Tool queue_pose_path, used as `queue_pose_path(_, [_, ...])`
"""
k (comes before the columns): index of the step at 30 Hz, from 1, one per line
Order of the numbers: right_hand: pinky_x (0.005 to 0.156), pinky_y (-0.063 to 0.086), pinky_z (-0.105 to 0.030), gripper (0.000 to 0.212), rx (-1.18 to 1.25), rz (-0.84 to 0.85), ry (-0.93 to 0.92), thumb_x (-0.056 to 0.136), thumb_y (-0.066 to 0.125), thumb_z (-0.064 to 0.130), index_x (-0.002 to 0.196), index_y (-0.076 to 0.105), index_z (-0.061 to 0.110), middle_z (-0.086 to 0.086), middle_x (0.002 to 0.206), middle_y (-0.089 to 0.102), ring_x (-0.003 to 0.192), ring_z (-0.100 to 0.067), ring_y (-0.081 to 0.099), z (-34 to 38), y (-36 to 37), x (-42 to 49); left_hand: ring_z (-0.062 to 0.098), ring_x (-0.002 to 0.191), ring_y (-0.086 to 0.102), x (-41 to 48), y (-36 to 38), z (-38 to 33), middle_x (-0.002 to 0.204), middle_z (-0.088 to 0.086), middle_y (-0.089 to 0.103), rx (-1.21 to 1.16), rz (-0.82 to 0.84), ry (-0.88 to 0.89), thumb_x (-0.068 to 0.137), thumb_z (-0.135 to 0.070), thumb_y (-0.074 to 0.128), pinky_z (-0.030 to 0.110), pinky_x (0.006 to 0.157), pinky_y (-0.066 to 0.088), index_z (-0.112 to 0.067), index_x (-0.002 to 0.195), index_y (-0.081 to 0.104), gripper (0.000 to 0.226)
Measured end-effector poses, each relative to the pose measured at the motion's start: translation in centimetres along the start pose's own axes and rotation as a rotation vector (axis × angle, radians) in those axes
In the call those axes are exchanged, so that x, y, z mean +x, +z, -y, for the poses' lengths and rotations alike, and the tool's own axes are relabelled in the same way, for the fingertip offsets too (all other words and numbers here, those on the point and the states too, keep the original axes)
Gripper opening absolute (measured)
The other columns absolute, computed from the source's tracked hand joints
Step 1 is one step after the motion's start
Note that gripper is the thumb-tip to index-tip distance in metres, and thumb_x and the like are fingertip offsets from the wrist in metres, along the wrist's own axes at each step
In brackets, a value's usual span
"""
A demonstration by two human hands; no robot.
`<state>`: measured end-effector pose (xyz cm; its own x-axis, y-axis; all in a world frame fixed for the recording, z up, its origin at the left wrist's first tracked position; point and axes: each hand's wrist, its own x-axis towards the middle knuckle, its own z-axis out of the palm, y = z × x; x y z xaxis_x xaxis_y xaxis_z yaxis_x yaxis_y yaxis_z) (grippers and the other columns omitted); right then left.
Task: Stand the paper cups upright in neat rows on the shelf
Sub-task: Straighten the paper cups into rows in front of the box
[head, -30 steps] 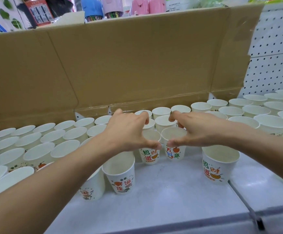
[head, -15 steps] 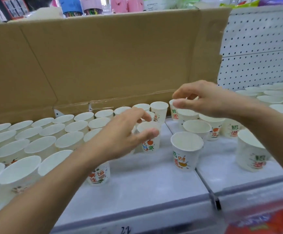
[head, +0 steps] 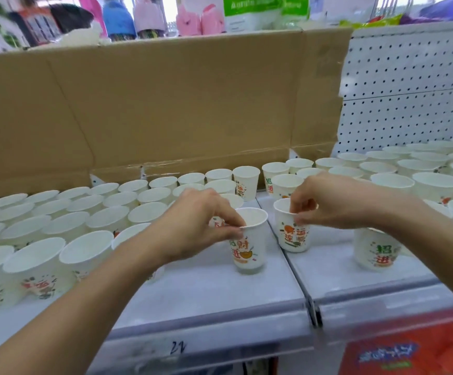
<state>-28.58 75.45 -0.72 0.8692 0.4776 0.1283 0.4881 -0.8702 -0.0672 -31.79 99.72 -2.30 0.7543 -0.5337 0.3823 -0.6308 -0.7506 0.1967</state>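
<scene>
Two white printed paper cups are getting pinched by their rims, left hand and right hand each closing on one, lining them up upright on the pale grey shelf.

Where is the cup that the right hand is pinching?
The cup stands upright just right of the shelf seam, rim pinched by the right hand, beside the left hand's cup.
</scene>
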Motion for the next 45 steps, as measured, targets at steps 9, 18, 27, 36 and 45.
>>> queue_pose_path(9, [0.082,0.036,-0.028,0.022,-0.044,-0.152,-0.295,0.091,0.054,0.049,0.101,0.068,0.035,0.017,0.091,0.062,0.088,-0.008,0.048,7.1,2.5,0.1,-0.001,0.089,0.049,-4.1,-4.6,2.3,0.077,-0.028,0.059,0.252,0.169,-0.093,0.082,-0.043,0.07,0.031,0.09,0.029,-0.04,0.095,0.074,0.014])
queue_pose_path(18, [0.11,0.033,-0.032,0.082,0.34,-0.187,-0.097,0.072,0.066,0.063,0.143,0.036,0.035,0.013,0.143,0.043,0.129,-0.006,0.039,7.0,4.0,-0.9,0.003,0.11,0.045,-6.0,-4.1,2.9,0.113,-0.021,0.058,0.192,0.064,-0.213,0.069,-0.067,0.066,0.032,0.101,0.022,-0.038,0.113,0.062,0.053])
queue_pose_path(27, [0.094,0.04,-0.029,0.084,0.522,-0.188,0.029,0.072,0.069,0.058,0.141,0.027,0.035,0.005,0.131,0.053,0.117,-0.013,0.049,7.9,6.1,0.7,0.007,0.104,0.052,-4.9,-2.8,3.1,0.108,-0.019,0.059,0.209,0.079,-0.356,0.064,-0.077,0.063,0.039,0.101,0.028,-0.036,0.113,0.054,0.064])
queue_pose_path(36, [0.097,0.043,-0.029,0.081,0.524,-0.224,0.007,0.074,0.072,0.051,0.139,0.03,0.029,0.002,0.136,0.051,0.114,-0.007,0.048,8.2,6.4,1.5,0.008,0.1,0.051,-4.5,-2.6,2.8,0.111,-0.017,0.058,0.26,0.104,-0.451,0.063,-0.083,0.054,0.039,0.095,0.029,-0.037,0.115,0.047,0.07])
queue_pose_path(45, [0.096,0.044,-0.033,0.06,0.327,-0.229,0.037,0.081,0.062,0.057,0.134,0.045,0.034,0.012,0.122,0.055,0.112,-0.007,0.051,4.7,2.5,-0.3,0.004,0.126,0.038,-4.0,-3.5,0.9,0.136,-0.022,0.042,0.118,-0.053,-0.286,0.069,-0.08,0.039,0.035,0.104,0.024,-0.041,0.13,0.042,0.072])
